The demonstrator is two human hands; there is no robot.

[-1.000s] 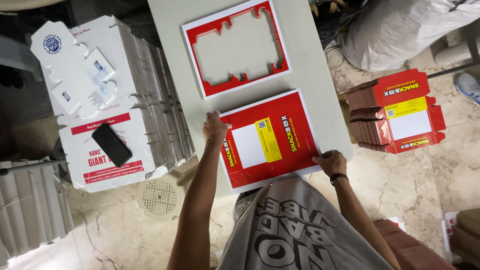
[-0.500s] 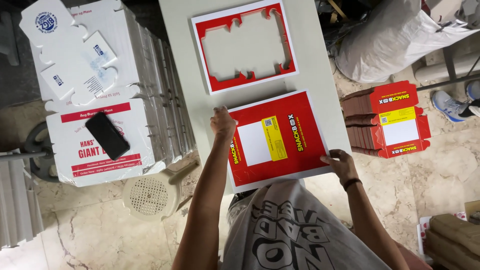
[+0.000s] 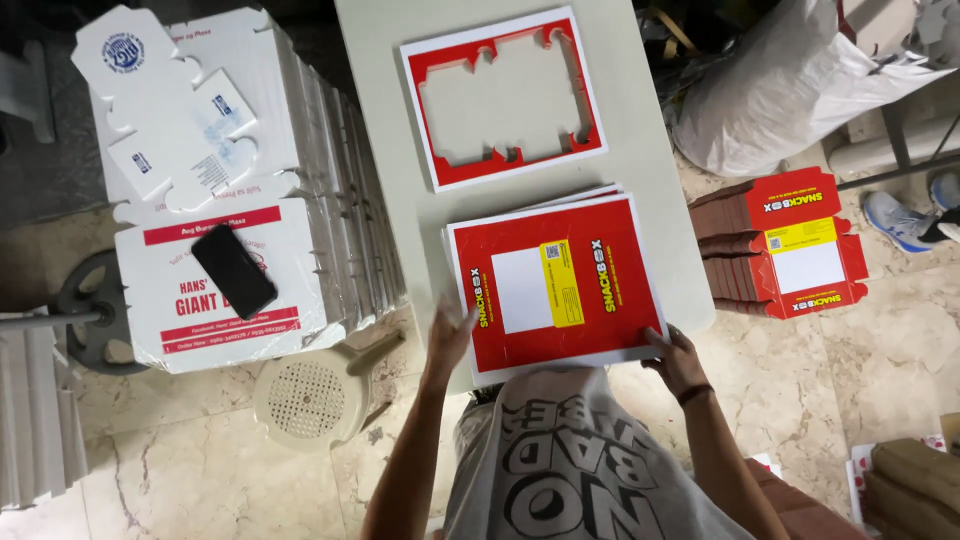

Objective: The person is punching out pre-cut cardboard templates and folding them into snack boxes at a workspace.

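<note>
A stack of flat red printed cardboard sheets (image 3: 555, 285) with a white and a yellow panel lies on the near end of a pale grey table (image 3: 660, 200). My left hand (image 3: 450, 335) touches the stack's near left corner with fingers spread. My right hand (image 3: 677, 358) grips the stack's near right corner. Beyond the stack lies a red-and-white cardboard frame (image 3: 503, 98) with its middle punched out.
Tall piles of white flat box blanks (image 3: 215, 190) stand left of the table, with a black phone (image 3: 233, 270) on top. A white plastic stool (image 3: 310, 395) sits below them. Red punched-out box blanks (image 3: 790, 245) are stacked on the floor at the right, near a white sack (image 3: 780, 80).
My left hand slid down the stack's left edge from the far corner to the near corner. My right hand stayed at the near right corner. The camera view shifted.
</note>
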